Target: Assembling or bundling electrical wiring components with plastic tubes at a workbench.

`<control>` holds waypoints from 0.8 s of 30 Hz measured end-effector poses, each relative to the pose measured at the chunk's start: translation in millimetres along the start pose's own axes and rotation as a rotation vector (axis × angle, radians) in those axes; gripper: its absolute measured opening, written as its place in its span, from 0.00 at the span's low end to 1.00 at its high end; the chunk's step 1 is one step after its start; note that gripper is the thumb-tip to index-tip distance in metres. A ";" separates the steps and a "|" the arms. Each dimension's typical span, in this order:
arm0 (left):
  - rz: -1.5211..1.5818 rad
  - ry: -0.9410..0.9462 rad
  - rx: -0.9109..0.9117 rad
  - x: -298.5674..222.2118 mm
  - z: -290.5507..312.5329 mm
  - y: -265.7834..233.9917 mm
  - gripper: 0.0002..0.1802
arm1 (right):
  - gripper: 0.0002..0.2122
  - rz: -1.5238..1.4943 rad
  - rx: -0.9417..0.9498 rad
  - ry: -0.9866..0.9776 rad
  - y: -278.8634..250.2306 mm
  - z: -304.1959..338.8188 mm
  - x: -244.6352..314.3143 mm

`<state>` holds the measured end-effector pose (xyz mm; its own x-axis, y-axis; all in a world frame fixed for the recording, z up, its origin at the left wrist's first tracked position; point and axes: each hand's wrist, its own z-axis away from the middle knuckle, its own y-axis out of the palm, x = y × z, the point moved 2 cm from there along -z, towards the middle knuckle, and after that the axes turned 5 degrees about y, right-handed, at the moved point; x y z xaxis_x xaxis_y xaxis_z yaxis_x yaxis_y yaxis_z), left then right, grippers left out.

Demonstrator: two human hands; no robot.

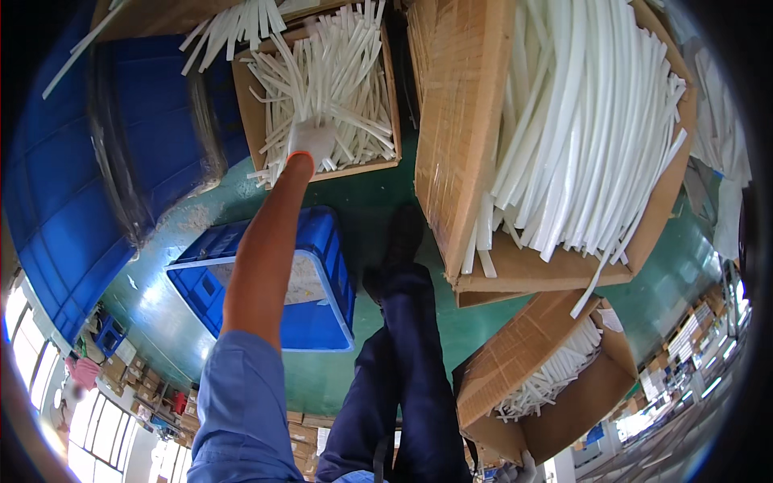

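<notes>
My left hand (312, 140), in a white glove with an orange cuff, reaches into an open cardboard box (250, 125) of loose white strips (322, 76). Its fingers close among the strips and partly blend with them; several strips fan out beyond the hand. At the lower right, a smaller tilted cardboard box (503, 354) holds some short white strips (555, 374). A pale gloved shape at this box's bottom edge appears to be my right hand (527, 465), closed on the cardboard. Most of that hand is hidden.
A blue plastic crate (334, 266) stands on the green floor by my legs. To the right is a large cardboard box (463, 137) full of long white strips (580, 153). A big blue container (56, 185) lies at left. More strips hang over it at the top.
</notes>
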<state>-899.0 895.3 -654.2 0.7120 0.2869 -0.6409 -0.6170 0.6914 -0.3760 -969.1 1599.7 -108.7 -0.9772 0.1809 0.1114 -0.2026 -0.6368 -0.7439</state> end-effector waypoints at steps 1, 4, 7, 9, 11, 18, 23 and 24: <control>0.211 -0.207 0.109 1.3 12.5 10.4 0.18 | 0.15 0.084 -0.051 -0.011 -8.3 -4.7 1.9; 0.688 -0.281 0.548 29.4 19.8 -61.9 0.14 | 0.20 0.077 0.036 0.110 5.2 -5.3 -15.5; 0.753 -0.282 0.311 4.1 65.7 -10.3 0.14 | 0.22 0.092 0.004 0.103 -38.1 -38.7 -9.3; 0.897 -0.251 0.296 -7.4 81.6 -10.7 0.16 | 0.23 0.084 0.071 0.105 -38.1 -40.7 -12.0; 1.131 -0.163 0.257 -10.7 87.5 -13.9 0.19 | 0.23 0.077 0.133 0.109 -32.5 -38.9 -13.9; 1.034 0.231 -0.095 -39.1 55.0 -11.5 0.15 | 0.21 0.125 0.063 0.037 -0.9 -5.6 -18.3; 0.253 0.082 -0.057 -10.5 64.4 22.4 0.15 | 0.18 0.102 0.017 0.039 -20.2 -26.8 -19.6; 0.243 0.091 -0.072 -1.2 59.1 17.9 0.15 | 0.19 0.091 0.084 0.065 -22.8 -31.3 -21.6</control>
<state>-891.1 946.5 -620.7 0.5087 0.3754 -0.7748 -0.7909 0.5592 -0.2483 -941.4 1633.8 -114.8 -0.9861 0.1663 0.0011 -0.1210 -0.7129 -0.6907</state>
